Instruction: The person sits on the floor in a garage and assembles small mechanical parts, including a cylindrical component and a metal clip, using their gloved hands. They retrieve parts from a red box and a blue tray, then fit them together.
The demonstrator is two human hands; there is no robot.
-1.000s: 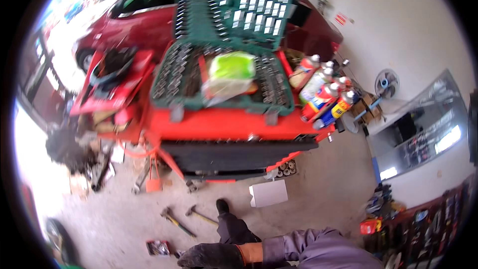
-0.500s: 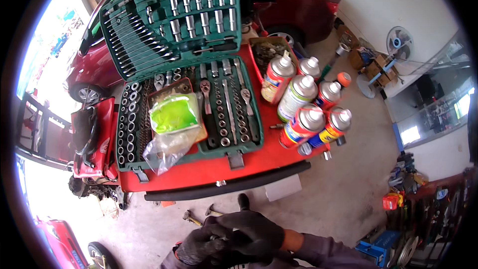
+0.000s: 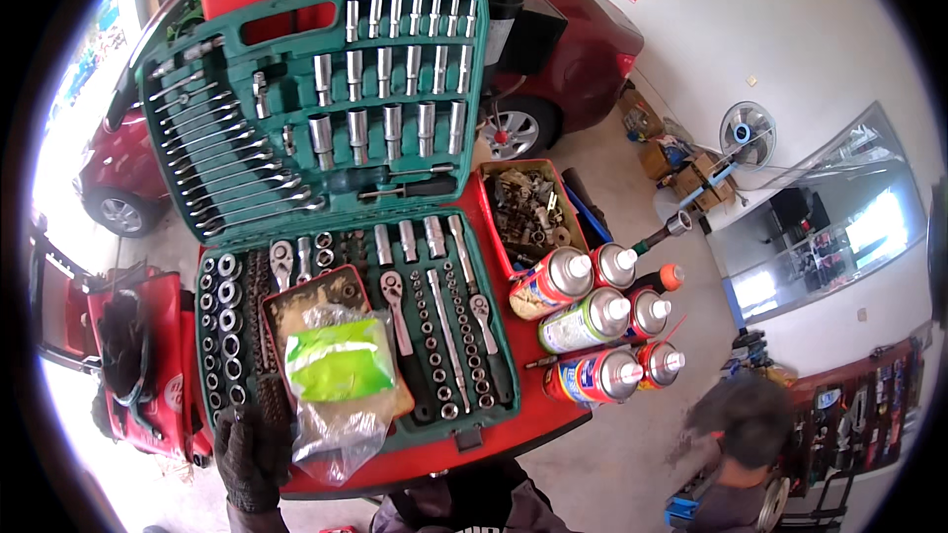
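Note:
My left hand [image 3: 252,459], in a dark knitted glove, is at the front left corner of the green socket set case [image 3: 188,227]. Its fingers are curled at the end of a row of sockets [image 3: 231,345]; a small shiny spot shows at the fingertips, too small to name. Out to the right, away from the table, my right hand [image 3: 746,415] is a dark gloved shape smeared by motion, its fingers unreadable. On the open case lies a red-rimmed tray [image 3: 279,336], carrying a green and white packet [image 3: 341,360] in clear plastic.
Several spray cans [image 3: 583,321] stand on the red table's [image 3: 528,424] right side. Behind them is a red bin [image 3: 491,227] of small metal parts. A dark red car [image 3: 583,20] is at the back, a fan [image 3: 748,135] by the wall, and a red tool chest [image 3: 158,365] at left.
My hands were together in front of my body and are now apart: the left reached to the case's front left corner, the right swung far right. The view has shifted closer to the table.

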